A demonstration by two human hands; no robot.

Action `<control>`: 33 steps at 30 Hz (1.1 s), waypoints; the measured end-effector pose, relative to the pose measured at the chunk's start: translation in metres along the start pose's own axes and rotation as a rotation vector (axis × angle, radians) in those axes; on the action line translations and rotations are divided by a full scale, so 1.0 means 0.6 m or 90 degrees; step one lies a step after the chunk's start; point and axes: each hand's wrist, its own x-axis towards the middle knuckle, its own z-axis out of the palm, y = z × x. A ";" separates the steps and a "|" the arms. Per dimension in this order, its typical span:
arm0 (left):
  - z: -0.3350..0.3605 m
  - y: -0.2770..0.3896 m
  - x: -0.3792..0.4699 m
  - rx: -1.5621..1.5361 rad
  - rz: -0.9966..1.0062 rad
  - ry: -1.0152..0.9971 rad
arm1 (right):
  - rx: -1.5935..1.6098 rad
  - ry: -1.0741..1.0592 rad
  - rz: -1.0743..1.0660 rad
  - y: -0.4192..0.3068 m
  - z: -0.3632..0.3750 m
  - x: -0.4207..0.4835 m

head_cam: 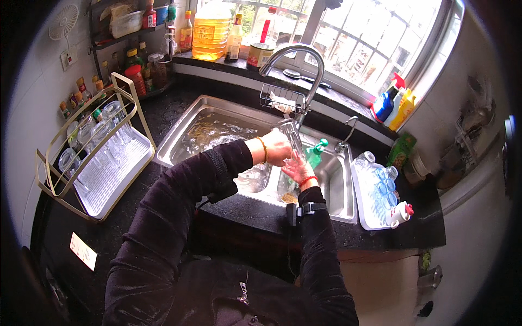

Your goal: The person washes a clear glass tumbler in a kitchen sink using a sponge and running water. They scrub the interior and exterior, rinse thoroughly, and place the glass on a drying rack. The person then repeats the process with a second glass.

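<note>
A clear drinking glass (290,133) is held tilted over the divide between the two basins of a stainless steel sink (173,153). My left hand (274,147) is closed against its side, a gold bracelet at the wrist. From below and to the right, my right hand (298,169) grips the lower end, with a red bracelet above a black wrist strap. Rippling water (216,134) fills much of the larger left basin. In the smaller right basin stands a green pump bottle (315,154), and a brownish item (288,198) lies near the front. My fingers partly hide the glass.
The curved faucet (314,55) rises just behind my hands. A draining rack (122,179) with several upturned glasses stands left. At right, a white tray (365,222) carries bluish glasses and a white-and-red cup (397,214). Oil and sauce bottles (210,34) line the sill.
</note>
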 end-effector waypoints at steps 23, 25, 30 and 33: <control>-0.013 -0.093 -0.134 -1.152 -0.576 0.167 | -0.113 0.052 -0.476 0.021 0.137 0.028; -0.013 -0.098 -0.149 -1.314 -0.505 0.183 | -0.126 0.026 -0.456 0.015 0.143 0.031; -0.011 -0.122 -0.167 -1.376 -0.369 0.172 | -0.493 0.056 -0.349 0.026 0.148 0.041; -0.009 -0.136 -0.176 -1.332 -0.351 0.131 | -0.482 0.015 -0.226 0.053 0.153 0.048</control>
